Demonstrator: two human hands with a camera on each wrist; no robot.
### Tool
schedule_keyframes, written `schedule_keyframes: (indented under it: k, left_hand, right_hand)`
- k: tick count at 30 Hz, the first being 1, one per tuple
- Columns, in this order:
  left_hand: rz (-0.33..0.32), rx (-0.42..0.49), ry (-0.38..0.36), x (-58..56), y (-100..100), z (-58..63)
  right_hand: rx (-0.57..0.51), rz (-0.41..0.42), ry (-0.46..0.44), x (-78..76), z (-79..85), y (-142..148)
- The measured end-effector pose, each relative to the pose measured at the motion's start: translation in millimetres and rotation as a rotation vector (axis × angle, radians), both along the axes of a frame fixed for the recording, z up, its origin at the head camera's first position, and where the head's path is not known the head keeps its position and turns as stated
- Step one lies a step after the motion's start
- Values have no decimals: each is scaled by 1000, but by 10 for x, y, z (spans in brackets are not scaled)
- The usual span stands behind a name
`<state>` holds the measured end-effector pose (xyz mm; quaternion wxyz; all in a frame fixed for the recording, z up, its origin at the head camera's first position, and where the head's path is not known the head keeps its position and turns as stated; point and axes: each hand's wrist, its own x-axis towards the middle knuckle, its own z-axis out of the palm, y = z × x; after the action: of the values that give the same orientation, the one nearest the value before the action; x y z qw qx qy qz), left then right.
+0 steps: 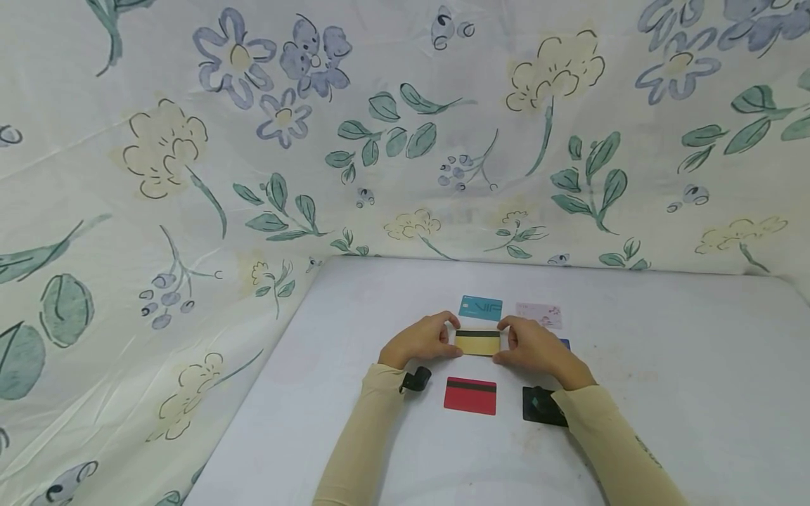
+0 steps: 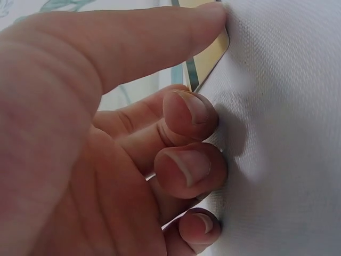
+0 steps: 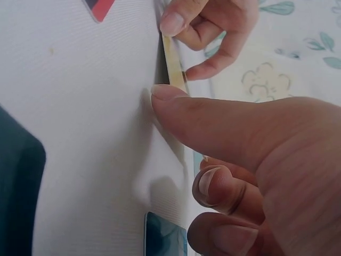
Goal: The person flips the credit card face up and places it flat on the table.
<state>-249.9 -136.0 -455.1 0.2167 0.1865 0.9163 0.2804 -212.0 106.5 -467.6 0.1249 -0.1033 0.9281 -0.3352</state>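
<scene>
A gold bank card (image 1: 477,344) with a dark magnetic stripe along its far edge is between both hands, over the white table. My left hand (image 1: 422,340) pinches its left end, thumb at the near corner and index finger at the far one. At the right end, my right hand (image 1: 534,346) does likewise. Seen from the right wrist, a narrow strip of the gold card (image 3: 172,58) shows with shadow beside it. In the left wrist view, the thumb covers part of the gold card (image 2: 209,60), and the other fingers (image 2: 184,168) are curled against the cloth.
Beyond the hands lie a teal card (image 1: 480,308) and a pale pink card (image 1: 538,315). A blue card (image 1: 565,344) is mostly hidden by the right hand. Nearer are a red card (image 1: 470,396) and a black card (image 1: 543,407), partly under the right sleeve. Floral cloth (image 1: 392,176) hangs behind the table.
</scene>
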Motion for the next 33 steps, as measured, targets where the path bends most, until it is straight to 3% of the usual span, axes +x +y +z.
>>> schedule_keyframes:
  k: [14, 25, 33]
  left_hand:
    - [-31, 20, 34, 7, 46, 36]
    - [-102, 32, 119, 8, 85, 50]
    - [-134, 66, 128, 35, 135, 78]
  right_hand:
    - [-6, -15, 0, 8, 66, 36]
    - [-20, 17, 21, -17, 82, 70]
    - [-23, 30, 24, -10, 135, 64]
